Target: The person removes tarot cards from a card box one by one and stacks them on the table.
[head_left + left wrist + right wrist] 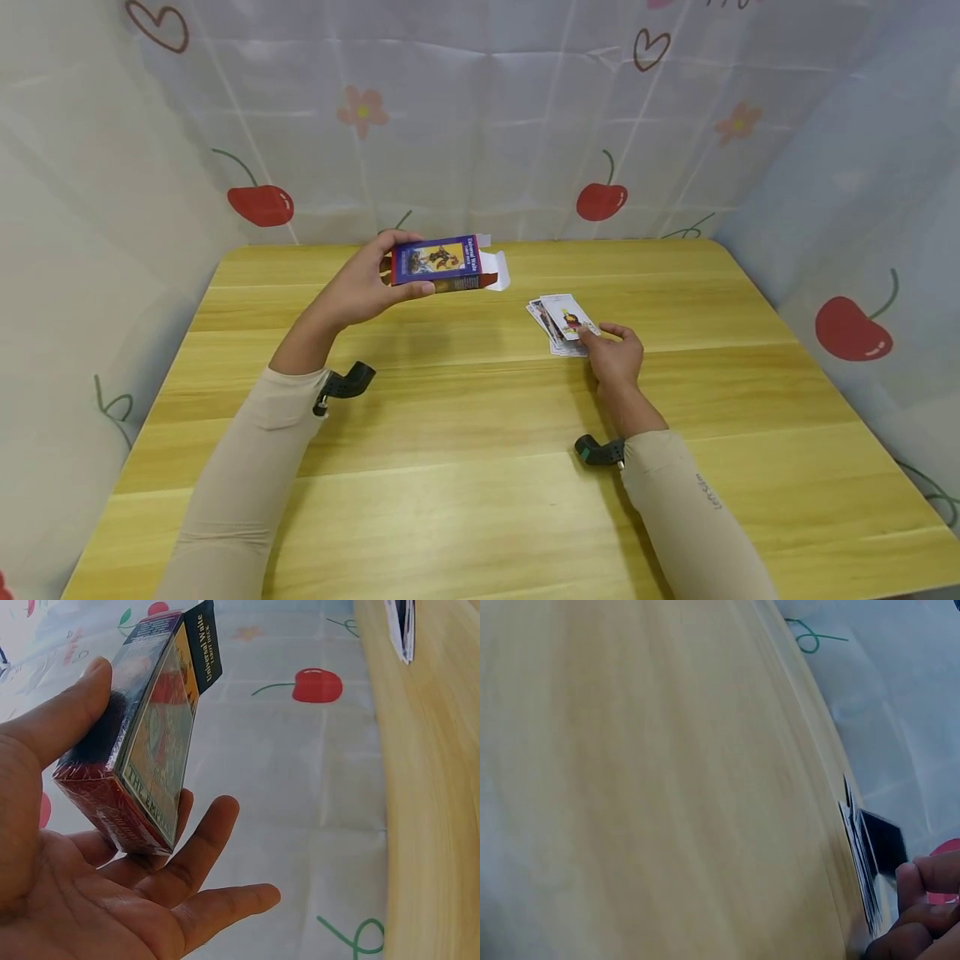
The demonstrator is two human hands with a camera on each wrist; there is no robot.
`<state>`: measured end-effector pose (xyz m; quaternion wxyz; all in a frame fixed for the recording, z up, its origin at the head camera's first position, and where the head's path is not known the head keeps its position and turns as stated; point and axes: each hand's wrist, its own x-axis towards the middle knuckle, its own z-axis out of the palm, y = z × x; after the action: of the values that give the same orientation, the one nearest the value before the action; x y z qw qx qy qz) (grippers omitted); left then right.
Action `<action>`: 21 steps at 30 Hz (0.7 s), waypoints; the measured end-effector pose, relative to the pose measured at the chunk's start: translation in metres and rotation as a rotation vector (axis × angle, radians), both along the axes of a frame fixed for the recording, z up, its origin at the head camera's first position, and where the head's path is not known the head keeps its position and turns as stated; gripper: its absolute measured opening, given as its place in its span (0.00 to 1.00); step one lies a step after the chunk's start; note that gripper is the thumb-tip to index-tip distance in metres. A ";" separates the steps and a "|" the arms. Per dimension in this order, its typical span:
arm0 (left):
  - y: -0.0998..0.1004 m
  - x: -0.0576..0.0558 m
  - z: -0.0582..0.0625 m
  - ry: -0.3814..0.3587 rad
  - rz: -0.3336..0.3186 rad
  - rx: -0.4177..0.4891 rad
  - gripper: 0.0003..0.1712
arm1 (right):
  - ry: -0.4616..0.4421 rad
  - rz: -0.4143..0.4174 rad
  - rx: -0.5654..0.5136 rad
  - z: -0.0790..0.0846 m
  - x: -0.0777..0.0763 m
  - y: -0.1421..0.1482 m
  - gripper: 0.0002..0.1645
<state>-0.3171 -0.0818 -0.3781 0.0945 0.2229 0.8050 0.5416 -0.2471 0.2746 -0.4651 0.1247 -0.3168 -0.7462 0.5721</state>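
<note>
My left hand (358,287) holds a tarot card box (437,260) above the back of the table, thumb along the near edge. Its front is purple with a yellow picture, and the white end flap (495,271) stands open to the right. In the left wrist view, the box (150,712) shows a clear side with a card behind it. Over to the right, my right hand (618,360) pinches a card (566,317) by its near corner. Below that card lies a loose stack of cards (564,350). The right wrist view shows the pinched card's dark side (885,844).
A wooden table (450,483) lies beneath both hands. Behind it hangs a pale curtain (465,142) printed with cherries, flowers and hearts. A black wrist mount (348,383) sits on the left sleeve, another mount (598,451) on the right.
</note>
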 end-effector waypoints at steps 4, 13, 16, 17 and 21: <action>0.001 0.000 0.000 0.006 -0.004 0.000 0.42 | 0.002 0.009 0.002 0.000 0.000 0.002 0.27; 0.002 0.000 0.001 0.010 -0.018 0.010 0.41 | 0.103 0.136 0.011 0.012 -0.004 -0.005 0.25; 0.002 0.000 0.000 0.008 -0.015 0.007 0.41 | 0.187 0.322 -0.044 0.032 -0.011 -0.018 0.23; 0.001 0.001 0.001 0.009 -0.016 0.006 0.41 | 0.207 0.386 -0.056 0.040 -0.014 -0.024 0.22; 0.001 0.002 -0.001 0.014 -0.034 0.004 0.41 | 0.228 0.578 -0.015 0.073 -0.024 -0.048 0.20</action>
<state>-0.3153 -0.0812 -0.3795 0.0976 0.2405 0.8005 0.5402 -0.2711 0.2261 -0.3918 0.0373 -0.0261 -0.7824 0.6211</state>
